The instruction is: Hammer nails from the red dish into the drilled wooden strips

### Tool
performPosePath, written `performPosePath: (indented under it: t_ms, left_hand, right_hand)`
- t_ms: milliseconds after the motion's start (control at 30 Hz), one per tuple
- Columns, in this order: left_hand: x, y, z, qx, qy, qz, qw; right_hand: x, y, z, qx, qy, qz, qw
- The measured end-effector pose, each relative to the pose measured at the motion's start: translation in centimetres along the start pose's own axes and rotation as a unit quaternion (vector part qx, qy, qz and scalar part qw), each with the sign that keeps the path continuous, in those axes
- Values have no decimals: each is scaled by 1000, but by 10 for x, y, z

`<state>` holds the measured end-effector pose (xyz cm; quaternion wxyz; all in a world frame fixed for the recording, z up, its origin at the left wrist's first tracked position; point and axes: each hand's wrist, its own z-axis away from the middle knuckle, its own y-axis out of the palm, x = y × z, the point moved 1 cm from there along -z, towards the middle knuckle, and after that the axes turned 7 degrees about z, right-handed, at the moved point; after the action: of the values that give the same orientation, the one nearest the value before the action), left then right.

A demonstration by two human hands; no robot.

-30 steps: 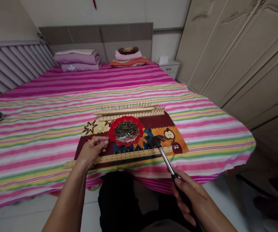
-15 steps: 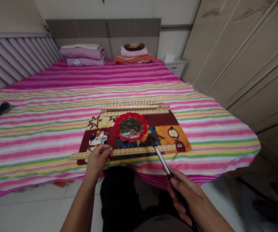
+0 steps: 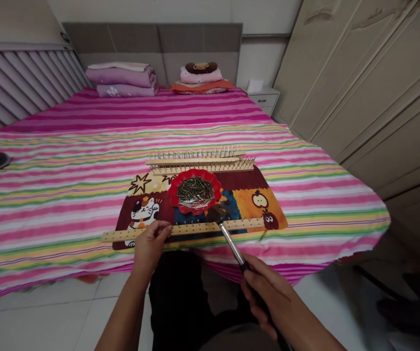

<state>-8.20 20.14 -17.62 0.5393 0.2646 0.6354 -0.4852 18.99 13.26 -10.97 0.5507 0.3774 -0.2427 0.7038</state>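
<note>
My right hand (image 3: 268, 295) is wrapped round the black grip of a claw hammer (image 3: 233, 246). The hammer's metal shaft slants up and left, and its dark head is over a long wooden strip (image 3: 122, 236) with a row of nails and holes. Finger and thumb of my left hand (image 3: 150, 244) are pinched together at the strip, left of the hammer head; what they grip is too small to make out. Just behind the strip, a red scalloped bowl (image 3: 174, 196) holds a heap of nails (image 3: 195, 190).
Behind the bowl lie more wooden strips (image 3: 195, 162) bristling with nails. A patterned mat (image 3: 276, 200) is spread under the work on a striped bedsheet (image 3: 323, 195). Folded bedding (image 3: 122, 78) is stacked by the headboard; wardrobe doors (image 3: 341, 87) stand to the right.
The hammer and my right hand have shifted left, bringing the head nearer my left hand. My left hand stays pinched at the strip. The whole view has shifted slightly.
</note>
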Motion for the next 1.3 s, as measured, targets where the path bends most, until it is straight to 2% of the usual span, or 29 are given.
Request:
performPosePath:
  t_ms: [133, 300, 433, 567, 700, 833, 900, 1000, 1067, 1167, 1233, 1300]
  left_hand:
    - [2, 1, 3, -12, 16, -54, 998]
    - [0, 2, 5, -19, 22, -69, 997]
    - [3, 3, 4, -26, 31, -71, 997]
    - [2, 3, 4, -33, 32, -85, 995]
    - [0, 2, 4, -19, 11, -65, 998]
    - [-6, -3, 3, -8, -15, -25, 1000]
    - [-14, -5, 0, -30, -3, -24, 999]
    - [-32, -1, -10, -46, 65, -95, 992]
    - [-46, 8, -23, -10, 128, -182, 975]
    - [-63, 28, -45, 70, 197, -341, 917]
    - [-71, 40, -57, 114, 199, -443, 867]
    - [-78, 51, -66, 149, 175, -521, 822]
  right_hand:
    - [10, 18, -13, 64, -26, 56, 996]
    - [19, 40, -34, 106, -53, 88, 989]
    - [23, 49, -45, 136, -76, 105, 982]
    - [24, 52, -47, 153, -69, 129, 977]
    - [19, 43, -36, 127, -78, 83, 985]
    - [12, 18, -20, 58, -66, 17, 996]
    - [8, 4, -12, 1, -63, -19, 998]
    - [2, -11, -5, -72, -57, -69, 993]
    - [0, -17, -2, -100, -51, -91, 990]
    - [-1, -21, -1, -116, -37, -109, 986]
    - [-2, -23, -2, -118, -38, -114, 986]
    - [-3, -24, -3, -116, -41, -116, 986]
